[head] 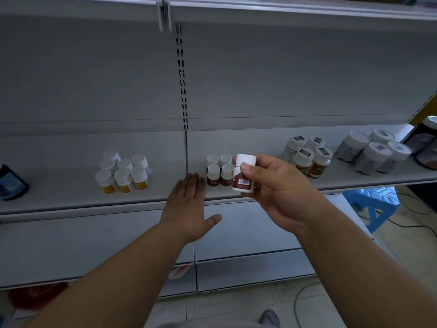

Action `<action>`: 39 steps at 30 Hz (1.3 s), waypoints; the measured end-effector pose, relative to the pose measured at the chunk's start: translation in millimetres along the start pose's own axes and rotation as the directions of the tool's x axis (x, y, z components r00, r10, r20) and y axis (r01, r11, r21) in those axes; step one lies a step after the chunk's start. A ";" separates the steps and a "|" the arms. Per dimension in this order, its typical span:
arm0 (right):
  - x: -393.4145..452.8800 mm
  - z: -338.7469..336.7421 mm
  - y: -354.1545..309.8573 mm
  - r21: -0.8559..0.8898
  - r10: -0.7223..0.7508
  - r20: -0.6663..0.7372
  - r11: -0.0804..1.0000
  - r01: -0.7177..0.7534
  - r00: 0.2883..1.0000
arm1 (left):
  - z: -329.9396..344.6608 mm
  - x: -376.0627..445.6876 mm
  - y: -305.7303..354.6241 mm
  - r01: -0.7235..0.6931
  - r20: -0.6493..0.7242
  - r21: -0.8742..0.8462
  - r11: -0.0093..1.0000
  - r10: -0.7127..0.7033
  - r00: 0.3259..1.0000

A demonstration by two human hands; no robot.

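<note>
My right hand [274, 185] holds a small white bottle with a dark red label and a barcode [243, 174], thumb across its front, just in front of the shelf edge. Behind it on the grey shelf [71, 192] stand several matching dark-red-label bottles [218, 172] in a tight block. My left hand [189, 204] lies flat with straight fingers, palm down, fingertips on the shelf just left of that block, holding nothing.
Several yellow-label white-capped bottles [123, 172] stand to the left, orange-label bottles [307, 157] and larger white tubs [371, 152] to the right. A dark jar [11, 183] sits at far left, another [425, 143] at far right. A blue plastic stool [373, 207] stands on the floor.
</note>
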State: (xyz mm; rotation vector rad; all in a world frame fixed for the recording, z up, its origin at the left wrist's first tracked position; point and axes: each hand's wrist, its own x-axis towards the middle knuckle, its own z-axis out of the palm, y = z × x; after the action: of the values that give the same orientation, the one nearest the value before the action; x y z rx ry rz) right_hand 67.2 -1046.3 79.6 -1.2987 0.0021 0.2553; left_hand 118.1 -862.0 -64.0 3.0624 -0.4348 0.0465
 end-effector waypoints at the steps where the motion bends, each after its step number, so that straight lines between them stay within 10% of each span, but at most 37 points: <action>1: 0.0 -0.3 0.7 -0.002 -0.007 -0.010 1.000 0.007 1.000 | 0.0 -0.1 0.1 0.000 0.001 0.001 1.000 0.000 1.000; 5: -5.0 -1.1 0.6 -0.038 -0.077 0.001 0.996 0.077 0.997 | -0.6 -0.2 0.8 0.000 0.010 0.014 1.000 0.000 1.000; 8: -10.6 -0.1 3.3 -0.379 -0.275 -0.009 0.891 0.251 0.961 | -0.2 -0.2 0.7 -0.004 0.009 0.018 1.000 0.004 1.000; 13: -9.7 -12.2 25.1 -0.821 -0.817 0.251 0.104 0.561 0.519 | -1.9 -0.3 0.6 -0.009 0.017 0.009 1.000 0.008 1.000; 16: -12.7 -12.3 36.6 -0.812 -0.870 0.302 -0.021 0.583 0.389 | -3.9 -0.9 1.1 -0.010 0.018 0.006 1.000 0.010 1.000; 22: -18.7 -6.9 35.4 -0.803 -0.844 0.295 0.034 0.595 0.448 | -4.1 -1.6 1.0 -0.007 0.021 0.003 1.000 0.007 1.000; 24: -24.4 2.2 27.4 -0.748 -0.739 0.112 0.377 0.546 0.664 | -3.4 -1.4 0.6 -0.008 0.017 0.005 1.000 0.007 1.000; 27: -25.3 18.0 8.2 -0.259 -0.195 -0.127 0.953 0.158 0.973 | -1.6 -0.2 0.0 -0.002 0.019 0.001 1.000 0.002 1.000; 32: -12.4 13.2 -3.8 0.127 0.321 -0.039 0.941 -0.314 0.946 | -0.3 -0.2 0.2 -0.003 0.028 -0.011 1.000 0.003 1.000; 39: 1.3 5.4 5.0 0.265 0.360 -0.018 0.901 -0.343 0.933 | -0.7 0.4 0.6 -0.005 0.008 -0.022 1.000 0.005 1.000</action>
State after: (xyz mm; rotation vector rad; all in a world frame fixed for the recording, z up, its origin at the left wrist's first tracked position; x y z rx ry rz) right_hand 66.8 -1039.7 76.1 -1.0392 0.3217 0.5045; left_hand 118.3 -862.6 -63.2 3.0411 -0.4404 0.0292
